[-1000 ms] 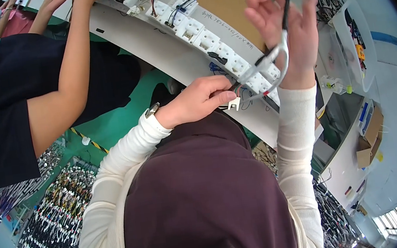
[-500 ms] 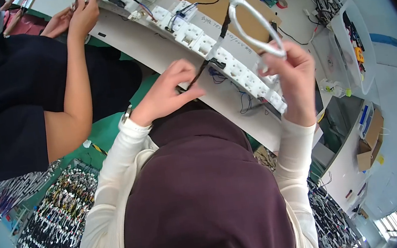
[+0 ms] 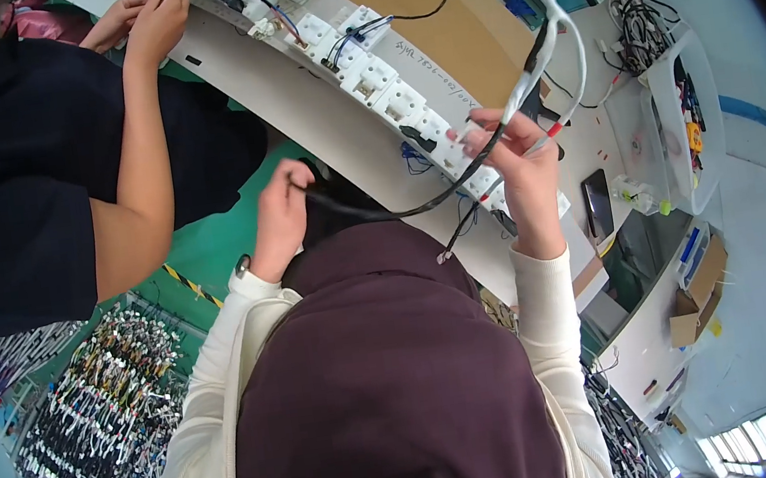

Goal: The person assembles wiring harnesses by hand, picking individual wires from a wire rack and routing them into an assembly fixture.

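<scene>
Both left hand (image 3: 281,216) and right hand (image 3: 530,176) curl, left pinching black cable (image 3: 380,212), right's hold unclear.

2 long cream sleeves (image 3: 550,314), plain dark maroon top (image 3: 382,375), 1 left-wrist watch (image 3: 242,265)

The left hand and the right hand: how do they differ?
The left hand holds the black cable; the right hand is near where white sleeving begins. The left hand is beyond the bench edge, the right hand over the white blocks. Both emerge from cream sleeves.
</scene>
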A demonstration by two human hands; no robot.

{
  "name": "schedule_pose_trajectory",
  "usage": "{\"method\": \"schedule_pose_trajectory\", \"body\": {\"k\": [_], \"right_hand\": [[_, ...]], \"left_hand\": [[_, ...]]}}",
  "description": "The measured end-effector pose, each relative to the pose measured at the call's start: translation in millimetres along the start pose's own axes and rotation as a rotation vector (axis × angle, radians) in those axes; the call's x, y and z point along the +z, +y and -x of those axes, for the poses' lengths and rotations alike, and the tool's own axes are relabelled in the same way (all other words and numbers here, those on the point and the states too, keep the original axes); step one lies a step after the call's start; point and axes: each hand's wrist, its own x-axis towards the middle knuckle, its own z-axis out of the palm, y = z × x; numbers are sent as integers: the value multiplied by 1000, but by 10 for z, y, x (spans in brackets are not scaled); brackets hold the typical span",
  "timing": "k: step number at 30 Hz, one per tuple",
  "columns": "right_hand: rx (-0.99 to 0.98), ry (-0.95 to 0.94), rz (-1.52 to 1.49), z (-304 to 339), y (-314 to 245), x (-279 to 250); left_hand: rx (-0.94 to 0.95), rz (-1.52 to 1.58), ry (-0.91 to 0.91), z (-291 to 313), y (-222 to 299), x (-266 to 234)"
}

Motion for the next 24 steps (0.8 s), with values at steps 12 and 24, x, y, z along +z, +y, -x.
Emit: {"method": "schedule_pose_trajectory", "body": {"k": [12,24], "right_hand": [[7,95,133,-135,86,253],[-756,209,813,-268,629,604]], "left_hand": [[801,384,302,-956,1002,290],[561,148,202,-1112,570,286]]}}
